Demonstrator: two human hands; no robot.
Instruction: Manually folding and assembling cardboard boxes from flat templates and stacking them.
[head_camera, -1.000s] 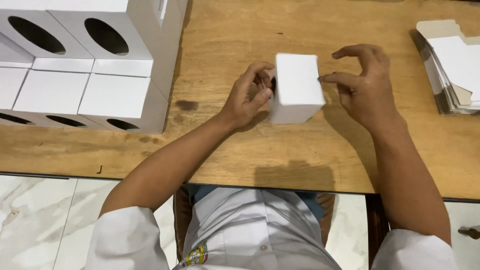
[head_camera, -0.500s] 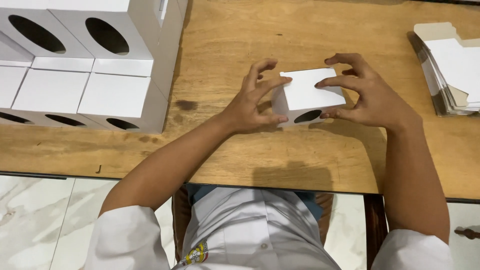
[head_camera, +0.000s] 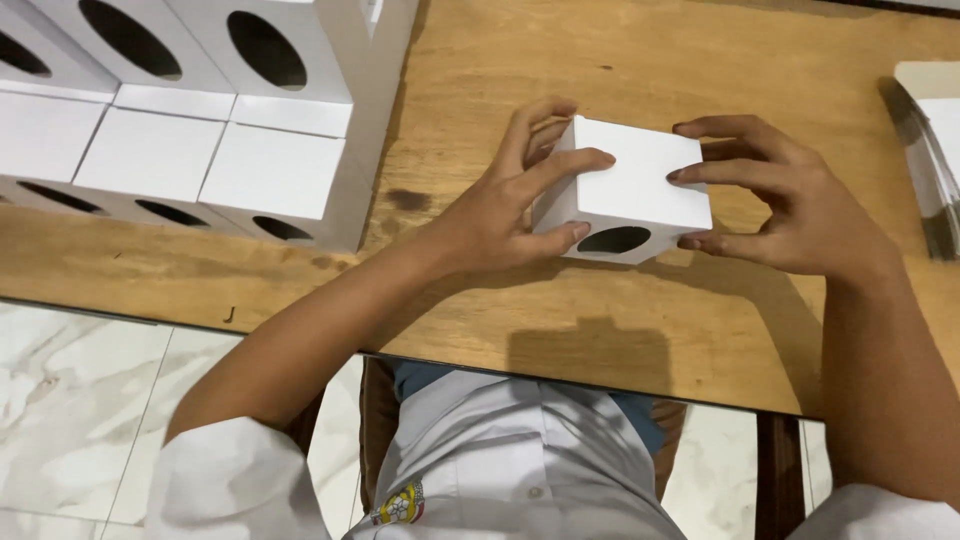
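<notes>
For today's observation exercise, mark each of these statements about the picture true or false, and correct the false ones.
1. Both hands hold one white box. True: the left hand and the right hand grip the white box from opposite sides.
2. The held box has an oval opening on the side facing the person. True: the oval opening shows dark on its near face.
3. The table is made of glass. False: the table is wooden.
4. The stacked white boxes stand at the person's right. False: the stacked boxes are at the left; flat sheets lie at the right.
5. The held box is red. False: it is white.
</notes>
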